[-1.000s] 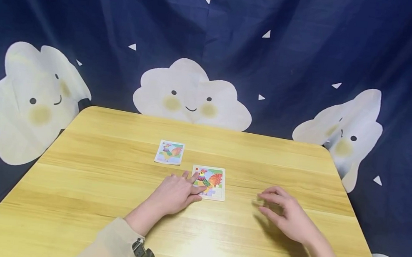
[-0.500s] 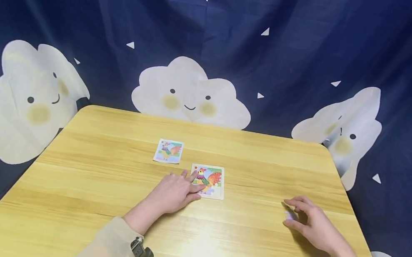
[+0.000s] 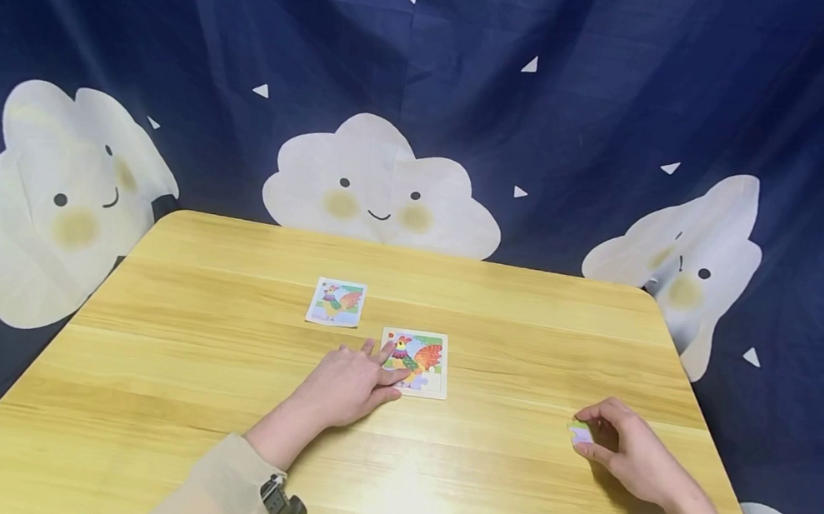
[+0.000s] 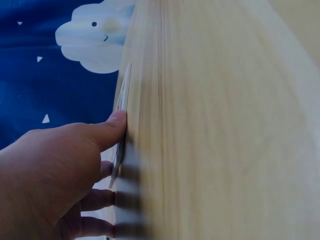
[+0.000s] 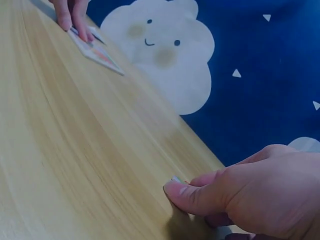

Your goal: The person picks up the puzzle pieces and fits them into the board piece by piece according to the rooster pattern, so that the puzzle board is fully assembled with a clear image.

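Observation:
A framed jigsaw puzzle (image 3: 435, 358) of a rooster lies near the middle of the table, with a pale gap at its lower right. My left hand (image 3: 347, 386) rests on its left side, fingers outstretched over the picture; in the left wrist view the thumb (image 4: 116, 120) lies along the board's edge. Well to the right, my right hand (image 3: 633, 452) pinches a green and lilac puzzle piece (image 3: 579, 432) between thumb and fingers. In the right wrist view the thumb and fingers cover most of that piece (image 5: 176, 179).
A small paper card (image 3: 337, 303) with the same rooster picture lies behind and left of the puzzle. The wooden table (image 3: 148, 330) reaches back to a dark blue curtain (image 3: 465, 36) printed with smiling clouds.
My right hand has moved right, away from the puzzle, to the loose piece, and its fingers have closed on it. The left hand has stayed on the puzzle.

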The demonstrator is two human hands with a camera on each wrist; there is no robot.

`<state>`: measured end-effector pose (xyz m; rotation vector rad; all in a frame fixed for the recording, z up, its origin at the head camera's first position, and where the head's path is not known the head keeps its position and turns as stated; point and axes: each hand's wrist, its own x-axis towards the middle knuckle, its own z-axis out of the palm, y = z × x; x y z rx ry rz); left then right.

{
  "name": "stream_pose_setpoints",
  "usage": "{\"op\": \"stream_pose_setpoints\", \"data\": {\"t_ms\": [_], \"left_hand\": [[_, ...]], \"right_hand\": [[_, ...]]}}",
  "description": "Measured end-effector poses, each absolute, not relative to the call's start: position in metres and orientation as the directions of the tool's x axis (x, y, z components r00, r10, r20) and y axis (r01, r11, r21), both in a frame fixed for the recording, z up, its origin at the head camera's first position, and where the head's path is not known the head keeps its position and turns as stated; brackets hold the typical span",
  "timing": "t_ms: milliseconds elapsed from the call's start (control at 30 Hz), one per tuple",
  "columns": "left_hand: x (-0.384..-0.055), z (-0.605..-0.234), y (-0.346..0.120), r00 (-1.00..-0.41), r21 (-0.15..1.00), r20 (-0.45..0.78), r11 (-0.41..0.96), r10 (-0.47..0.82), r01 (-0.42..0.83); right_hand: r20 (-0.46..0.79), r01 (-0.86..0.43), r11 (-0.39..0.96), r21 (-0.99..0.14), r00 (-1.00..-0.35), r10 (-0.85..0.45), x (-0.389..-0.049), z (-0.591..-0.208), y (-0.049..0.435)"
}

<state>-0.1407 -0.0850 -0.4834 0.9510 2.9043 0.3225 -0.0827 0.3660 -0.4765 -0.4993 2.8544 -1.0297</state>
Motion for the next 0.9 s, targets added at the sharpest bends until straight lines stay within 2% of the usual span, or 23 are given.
{"op": "stream_pose_setpoints", "data": {"t_ms": [400, 667, 800, 900], "left_hand": [[-0.141, -0.485, -0.084, -0.812, 0.235, -0.020, 0.792, 0.583, 0.563], [-0.140, -0.485, -0.084, -0.812, 0.235, -0.027, 0.793, 0.583, 0.562], [-0.140, -0.485, -0.084, -0.811, 0.239, -0.025, 0.791, 0.584, 0.563], [-0.140, -0.484, -0.085, -0.811, 0.236, -0.024, 0.792, 0.584, 0.563]], "right_hand": [[0.086, -0.284, 0.697, -0.659, -0.948, -0.305, -0.080, -0.480, 0.360], [0.188, -0.376, 0.692, -0.617, -0.924, -0.334, -0.078, -0.488, 0.357], [0.175, -0.354, 0.685, -0.637, -0.931, -0.319, -0.077, -0.489, 0.356], [0.134, -0.306, 0.654, -0.692, -0.945, -0.300, -0.077, -0.488, 0.355]]}}
